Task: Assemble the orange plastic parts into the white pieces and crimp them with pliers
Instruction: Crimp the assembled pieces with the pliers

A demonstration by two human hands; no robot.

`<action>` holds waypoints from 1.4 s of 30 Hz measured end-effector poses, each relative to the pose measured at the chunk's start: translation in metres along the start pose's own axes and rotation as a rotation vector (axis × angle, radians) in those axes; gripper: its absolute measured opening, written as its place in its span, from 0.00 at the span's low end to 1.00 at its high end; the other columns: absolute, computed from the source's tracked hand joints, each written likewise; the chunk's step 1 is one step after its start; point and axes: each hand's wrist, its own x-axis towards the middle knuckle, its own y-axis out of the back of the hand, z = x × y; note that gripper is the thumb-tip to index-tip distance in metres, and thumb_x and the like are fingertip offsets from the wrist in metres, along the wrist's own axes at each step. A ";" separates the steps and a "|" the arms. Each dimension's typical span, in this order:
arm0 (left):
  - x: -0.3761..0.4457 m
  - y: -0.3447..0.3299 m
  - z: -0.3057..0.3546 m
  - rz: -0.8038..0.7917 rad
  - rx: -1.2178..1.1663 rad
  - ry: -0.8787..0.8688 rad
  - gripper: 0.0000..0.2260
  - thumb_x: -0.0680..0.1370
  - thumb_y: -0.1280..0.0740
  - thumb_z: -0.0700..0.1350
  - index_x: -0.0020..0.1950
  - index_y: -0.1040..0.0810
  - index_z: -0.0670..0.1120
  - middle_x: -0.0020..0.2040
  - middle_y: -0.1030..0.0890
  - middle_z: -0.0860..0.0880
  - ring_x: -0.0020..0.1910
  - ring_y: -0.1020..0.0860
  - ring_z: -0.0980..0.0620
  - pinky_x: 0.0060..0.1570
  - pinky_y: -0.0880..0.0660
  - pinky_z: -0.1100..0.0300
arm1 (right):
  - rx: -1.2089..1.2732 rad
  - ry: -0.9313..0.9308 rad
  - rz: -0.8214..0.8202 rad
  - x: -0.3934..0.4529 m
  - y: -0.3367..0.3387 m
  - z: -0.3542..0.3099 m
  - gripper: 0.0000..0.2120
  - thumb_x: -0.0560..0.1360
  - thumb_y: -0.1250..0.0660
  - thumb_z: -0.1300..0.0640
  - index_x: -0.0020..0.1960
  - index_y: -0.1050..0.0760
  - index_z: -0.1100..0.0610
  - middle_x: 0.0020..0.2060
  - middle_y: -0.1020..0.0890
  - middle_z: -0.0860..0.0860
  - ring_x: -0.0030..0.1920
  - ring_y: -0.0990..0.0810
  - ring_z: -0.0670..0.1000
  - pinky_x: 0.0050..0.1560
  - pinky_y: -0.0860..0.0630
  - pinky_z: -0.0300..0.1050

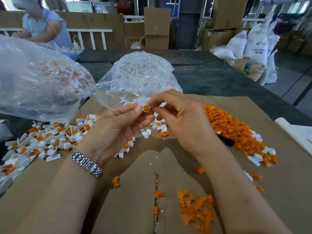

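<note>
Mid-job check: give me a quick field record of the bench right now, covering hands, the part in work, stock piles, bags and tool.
left hand: pinches the white piece
right hand: fingertips at the same piece
part in work: orange insert sits in the white piece
finished pile: left of the hands, white with orange
loose orange parts: heap on the right
bag of white pieces: open, behind the hands
second bag: far left, mixed white and orange
pliers: not clearly visible
surface: brown cardboard

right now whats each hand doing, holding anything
Left hand: pinches the white piece with the orange part seated in it.
Right hand: fingertips pinch the same piece from the other side.
</note>
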 end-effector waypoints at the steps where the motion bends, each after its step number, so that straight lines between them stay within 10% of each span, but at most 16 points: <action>1: 0.001 0.001 0.000 0.005 -0.001 -0.003 0.09 0.75 0.32 0.38 0.49 0.12 0.40 0.49 0.14 0.40 0.48 0.14 0.48 0.48 0.19 0.62 | 0.036 -0.082 0.023 0.000 0.001 0.001 0.11 0.80 0.32 0.64 0.58 0.20 0.52 0.46 0.18 0.45 0.42 0.17 0.45 0.42 0.22 0.37; 6: 0.001 0.008 0.002 0.199 0.154 -0.107 0.11 0.74 0.28 0.38 0.55 0.13 0.43 0.53 0.14 0.42 0.53 0.15 0.47 0.52 0.19 0.59 | -0.127 -0.404 0.202 0.005 0.021 0.019 0.07 0.81 0.34 0.58 0.57 0.23 0.48 0.47 0.19 0.41 0.43 0.17 0.42 0.45 0.20 0.38; 12: 0.002 0.018 0.005 0.687 0.870 -0.274 0.15 0.81 0.31 0.42 0.67 0.19 0.54 0.59 0.17 0.55 0.50 0.20 0.65 0.44 0.23 0.72 | -0.519 -0.608 -0.107 -0.003 0.039 0.037 0.06 0.78 0.31 0.60 0.48 0.19 0.49 0.49 0.17 0.48 0.49 0.20 0.48 0.51 0.21 0.48; 19: 0.003 0.000 -0.009 0.410 1.416 -0.409 0.11 0.80 0.31 0.43 0.62 0.17 0.49 0.63 0.20 0.49 0.66 0.25 0.45 0.69 0.32 0.43 | -0.713 -0.619 -0.460 -0.010 0.032 0.029 0.06 0.74 0.26 0.59 0.50 0.16 0.51 0.50 0.18 0.50 0.51 0.19 0.53 0.53 0.19 0.52; 29: 0.008 -0.011 -0.032 0.103 1.883 -0.246 0.09 0.82 0.36 0.55 0.58 0.17 0.59 0.55 0.20 0.60 0.60 0.30 0.53 0.64 0.45 0.49 | -0.767 -0.476 -0.387 -0.008 0.020 0.022 0.06 0.79 0.34 0.61 0.54 0.23 0.55 0.52 0.22 0.51 0.51 0.22 0.53 0.48 0.23 0.49; 32: 0.008 -0.013 -0.034 0.153 1.767 -0.347 0.07 0.81 0.33 0.53 0.54 0.16 0.57 0.51 0.18 0.59 0.55 0.26 0.55 0.63 0.42 0.53 | -0.637 -0.464 -0.325 -0.004 0.020 0.024 0.05 0.78 0.31 0.60 0.53 0.21 0.53 0.50 0.19 0.50 0.50 0.20 0.52 0.50 0.21 0.49; 37: 0.002 -0.018 -0.019 0.204 0.872 -0.155 0.06 0.79 0.28 0.47 0.52 0.14 0.56 0.45 0.14 0.55 0.44 0.18 0.60 0.41 0.27 0.73 | -0.090 -0.499 -0.081 0.001 0.022 0.019 0.06 0.73 0.23 0.57 0.45 0.20 0.53 0.35 0.14 0.49 0.36 0.16 0.45 0.42 0.17 0.47; 42: 0.004 -0.015 -0.010 0.101 0.198 0.081 0.10 0.78 0.31 0.44 0.56 0.15 0.41 0.48 0.15 0.43 0.39 0.21 0.53 0.40 0.25 0.64 | 0.157 -0.405 -0.005 0.001 0.023 0.011 0.04 0.76 0.27 0.61 0.50 0.16 0.54 0.39 0.14 0.50 0.40 0.14 0.45 0.49 0.17 0.45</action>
